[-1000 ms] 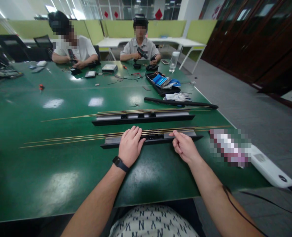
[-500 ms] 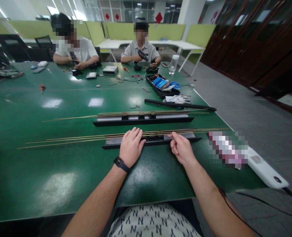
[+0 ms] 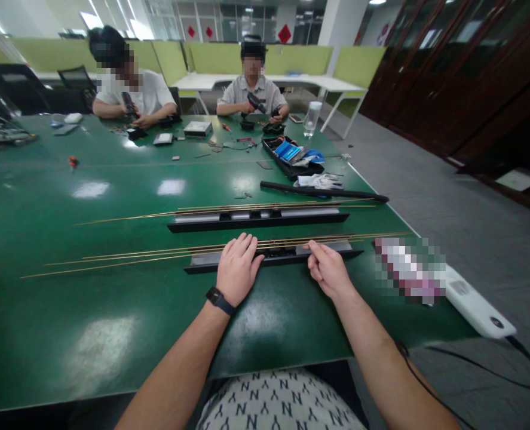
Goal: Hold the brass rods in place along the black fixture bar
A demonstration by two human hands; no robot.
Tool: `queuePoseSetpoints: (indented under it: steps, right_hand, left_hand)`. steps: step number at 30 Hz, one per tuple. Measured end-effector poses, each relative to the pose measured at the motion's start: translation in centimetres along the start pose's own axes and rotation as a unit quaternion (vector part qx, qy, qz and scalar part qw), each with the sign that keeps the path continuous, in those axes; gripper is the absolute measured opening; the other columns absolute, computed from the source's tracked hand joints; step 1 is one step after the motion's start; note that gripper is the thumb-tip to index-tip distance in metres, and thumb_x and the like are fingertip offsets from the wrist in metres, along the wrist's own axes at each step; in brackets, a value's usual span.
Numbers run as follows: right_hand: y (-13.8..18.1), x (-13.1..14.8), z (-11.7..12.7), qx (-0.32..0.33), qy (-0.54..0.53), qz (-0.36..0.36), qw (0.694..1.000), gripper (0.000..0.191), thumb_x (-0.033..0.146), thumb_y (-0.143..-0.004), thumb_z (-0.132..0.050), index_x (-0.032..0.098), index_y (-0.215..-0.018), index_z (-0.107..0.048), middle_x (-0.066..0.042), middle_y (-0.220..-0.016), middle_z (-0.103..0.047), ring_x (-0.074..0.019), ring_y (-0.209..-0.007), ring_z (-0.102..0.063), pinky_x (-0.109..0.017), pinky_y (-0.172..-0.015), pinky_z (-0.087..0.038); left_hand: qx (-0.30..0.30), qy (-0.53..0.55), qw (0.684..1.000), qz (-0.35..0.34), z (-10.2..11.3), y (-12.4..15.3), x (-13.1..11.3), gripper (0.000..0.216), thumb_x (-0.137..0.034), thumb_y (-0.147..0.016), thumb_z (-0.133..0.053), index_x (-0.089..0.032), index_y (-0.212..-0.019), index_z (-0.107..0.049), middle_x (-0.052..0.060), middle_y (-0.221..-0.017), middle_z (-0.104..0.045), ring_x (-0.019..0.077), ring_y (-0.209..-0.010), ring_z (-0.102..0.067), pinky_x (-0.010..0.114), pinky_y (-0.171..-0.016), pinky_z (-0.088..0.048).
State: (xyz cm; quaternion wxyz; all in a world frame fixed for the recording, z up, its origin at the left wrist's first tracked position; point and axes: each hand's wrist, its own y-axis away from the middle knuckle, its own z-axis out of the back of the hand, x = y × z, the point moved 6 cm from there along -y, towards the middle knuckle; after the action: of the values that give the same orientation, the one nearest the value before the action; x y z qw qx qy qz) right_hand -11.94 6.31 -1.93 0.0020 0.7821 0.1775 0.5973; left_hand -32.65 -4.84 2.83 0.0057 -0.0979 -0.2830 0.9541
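Note:
In front of me lies a long black-edged channel with a grey inner strip (image 3: 202, 259). Thin brass-coloured rods (image 3: 125, 255) run lengthwise along it and stick out past both its ends. My left hand (image 3: 239, 263) rests palm down over the rods and channel, fingers stretched out. Toward the channel's right end, my right hand (image 3: 327, 266) has its fingers curled and pinches at a rod with thumb and forefinger; the exact contact is small. Small black blocks (image 3: 287, 251) sit in the channel between my hands.
Behind lies a second channel (image 3: 258, 224) with more rods. Beyond it are a black bar (image 3: 322, 191), white gloves (image 3: 318, 181) and a black tray (image 3: 285, 164) of parts. A white power strip (image 3: 475, 301) lies at right. Two people work across the table, one with a power drill (image 3: 256, 103).
The nearest rod has slid a little to the left, its left end reaching farther out. Both hands stay in nearly the same place; the view has shifted slightly.

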Motion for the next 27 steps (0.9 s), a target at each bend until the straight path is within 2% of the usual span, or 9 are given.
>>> queuePoseSetpoints:
  steps: [8,13,27]
  right_hand:
    - [-0.18,-0.07,0.20,-0.006,0.002,0.005,1.000,0.041,0.053,-0.082,-0.077,0.014,-0.092,-0.069,0.002,-0.047,-0.059,-0.0043,-0.027,-0.032,-0.016,-0.029,-0.019]
    - [-0.20,-0.08,0.27,-0.009,0.003,0.004,1.000,0.041,0.054,-0.082,-0.076,0.015,-0.090,-0.068,0.002,-0.047,-0.058,-0.0044,-0.027,-0.032,-0.016,-0.029,-0.019]
    - [-0.20,-0.13,0.33,-0.007,0.006,0.009,1.000,0.042,0.055,-0.081,-0.077,0.015,-0.090,-0.068,0.002,-0.046,-0.058,-0.0043,-0.027,-0.033,-0.016,-0.029,-0.019]
  left_hand:
    - [-0.001,0.005,1.000,0.001,-0.09,0.06,0.08,0.039,-0.033,-0.101,-0.055,-0.014,-0.135,-0.061,0.014,-0.139,-0.066,0.0305,-0.136,-0.056,0.049,-0.115,-0.042]
    - [0.000,0.011,1.000,0.004,-0.14,0.12,0.16,0.040,-0.034,-0.102,-0.053,-0.017,-0.137,-0.060,0.014,-0.139,-0.065,0.0304,-0.136,-0.056,0.050,-0.115,-0.042]
    - [0.003,0.008,1.000,0.007,-0.19,0.16,0.14,0.040,-0.034,-0.101,-0.054,-0.017,-0.136,-0.061,0.014,-0.139,-0.066,0.0305,-0.136,-0.056,0.049,-0.115,-0.041]
